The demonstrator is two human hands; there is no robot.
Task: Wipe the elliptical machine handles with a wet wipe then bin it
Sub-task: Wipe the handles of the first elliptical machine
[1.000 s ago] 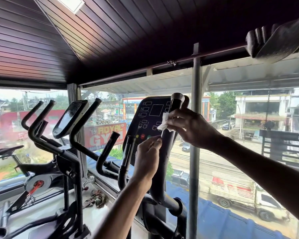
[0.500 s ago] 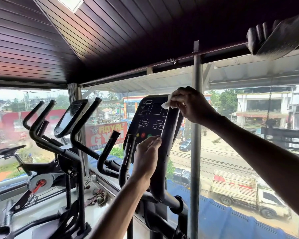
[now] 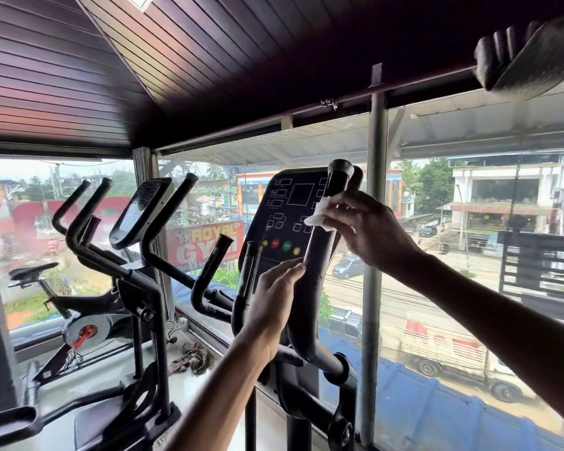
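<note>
I see right hand point(image 3: 372, 236) grip pinching wipe point(image 3: 321, 211) against handle point(image 3: 319, 255) near its top. Left hand point(image 3: 274, 297) lower, grip loose, fingers flat on handle.

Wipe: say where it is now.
Head view, right of centre: the wipe is pinched in the right hand against the handle, just below its top, beside the console.

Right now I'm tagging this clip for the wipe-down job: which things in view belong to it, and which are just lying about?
In the job: wet wipe, pinched in the right hand against the elliptical handle; left hand resting on that handle.
Lying about: neighbouring machine's console; exercise bike; crumpled rag below the window.
</note>
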